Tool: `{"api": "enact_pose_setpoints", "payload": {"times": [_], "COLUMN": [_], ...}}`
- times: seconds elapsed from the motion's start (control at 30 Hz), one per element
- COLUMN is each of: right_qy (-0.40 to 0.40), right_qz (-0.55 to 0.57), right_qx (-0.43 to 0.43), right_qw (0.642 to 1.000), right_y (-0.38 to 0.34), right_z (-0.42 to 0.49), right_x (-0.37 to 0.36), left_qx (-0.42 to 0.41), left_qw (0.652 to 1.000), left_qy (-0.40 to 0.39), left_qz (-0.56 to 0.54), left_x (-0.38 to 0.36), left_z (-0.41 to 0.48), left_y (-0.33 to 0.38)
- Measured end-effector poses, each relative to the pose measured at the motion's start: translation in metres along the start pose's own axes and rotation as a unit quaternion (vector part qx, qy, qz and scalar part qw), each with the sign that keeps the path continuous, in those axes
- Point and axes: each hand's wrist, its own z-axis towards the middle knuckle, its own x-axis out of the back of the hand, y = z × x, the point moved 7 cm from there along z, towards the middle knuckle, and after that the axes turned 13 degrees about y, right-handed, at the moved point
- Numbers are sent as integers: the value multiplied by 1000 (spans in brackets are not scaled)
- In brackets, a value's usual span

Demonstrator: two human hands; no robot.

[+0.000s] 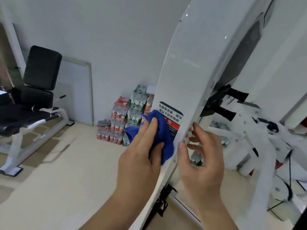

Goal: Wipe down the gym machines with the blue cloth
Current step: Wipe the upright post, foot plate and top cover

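Head view: blue cloth (162, 130) sits at 6 o'clock of centre, bunched against the white machine upright (191, 72) and covering the lower left of its warning sticker (173, 116). Left hand (141, 156) holds it, fingers laid long over the wad, thumb pinching in from beneath. Right hand (204, 156) at the cloth's 3 o'clock, fingers loosely spread, tips touching the upright's edge, gripping nothing.

Judgement: cloth is light, soft and limp; best held wadded under the palm. Glossy panel is probably slick. Sticker edges may lift, so wipe lightly there. Bottled water packs (123, 120) at 9 o'clock, against the wall.
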Motion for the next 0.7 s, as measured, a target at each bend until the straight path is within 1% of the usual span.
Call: {"api": "enact_pose_setpoints", "payload": {"times": [0.03, 0.07, 0.2, 0.23, 0.33, 0.43, 0.53, 0.6, 0.7], "right_qy": [2, 1, -4, 2, 23, 46, 58, 56, 61], "right_qz": [1, 5, 12, 8, 3, -21, 1, 16, 25], "right_qx": [12, 18, 87, 105, 141, 188, 195, 189, 183], "right_qw": [1000, 1000, 996, 994, 990, 981, 979, 980, 981], "right_y": [-3, -4, -19, -23, -35, -51, -55, -52, -51], "right_z": [8, 17, 50, 60, 97, 125, 134, 134, 136], "right_x": [-1, -1, 3, 5, 7, 4, -1, -2, 0], "left_qx": [-42, -66, -60, -69, -137, -239, -275, -270, -260], "left_qw": [999, 997, 996, 995, 988, 966, 952, 954, 960], "left_qy": [19, 31, 0, -2, 32, 91, 120, 98, 46], "left_qz": [22, 40, 73, 78, 68, 46, 59, 87, 94], "left_x": [1, 0, -12, -12, -3, 7, 6, -2, -11], "left_z": [4, 4, -11, -11, 21, 70, 92, 77, 49], "left_y": [5, 6, -16, -16, 25, 90, 106, 89, 66]}}
